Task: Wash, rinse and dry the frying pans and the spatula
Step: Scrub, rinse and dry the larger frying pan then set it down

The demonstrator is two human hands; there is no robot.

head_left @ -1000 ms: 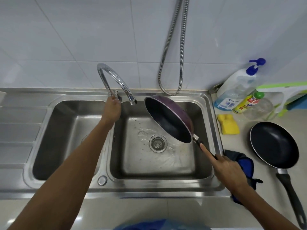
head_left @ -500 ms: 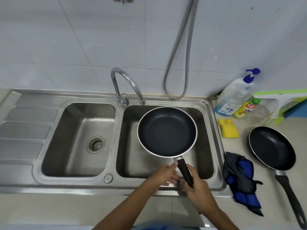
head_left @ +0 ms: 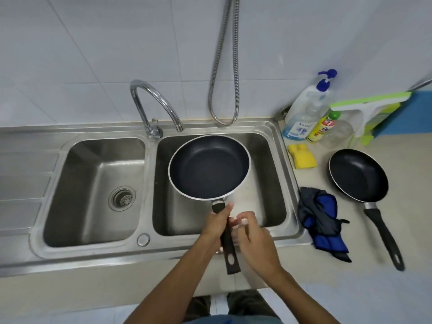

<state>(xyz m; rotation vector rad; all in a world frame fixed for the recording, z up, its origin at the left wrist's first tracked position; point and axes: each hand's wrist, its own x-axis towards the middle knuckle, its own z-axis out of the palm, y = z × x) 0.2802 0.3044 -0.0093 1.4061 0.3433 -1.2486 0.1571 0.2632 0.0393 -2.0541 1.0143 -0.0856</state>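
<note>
I hold a black non-stick frying pan (head_left: 208,169) level above the right sink basin (head_left: 266,188), its inside facing up. My left hand (head_left: 216,226) grips its black handle just below the pan body. My right hand (head_left: 253,239) is just right of the handle with loosely curled fingers, holding nothing. A second black frying pan (head_left: 358,176) lies on the counter at the right, its handle pointing toward me. No spatula is in view.
The faucet (head_left: 154,101) arcs over the right basin with no water running. The left basin (head_left: 93,183) holds only its drain. A yellow sponge (head_left: 301,156), a blue-grey cloth (head_left: 320,218), soap bottles (head_left: 304,113) and a green squeegee (head_left: 367,106) sit on the right counter.
My left hand left the faucet and took the pan handle. The pan went from tilted to level. My right hand let go of the handle and moved slightly right.
</note>
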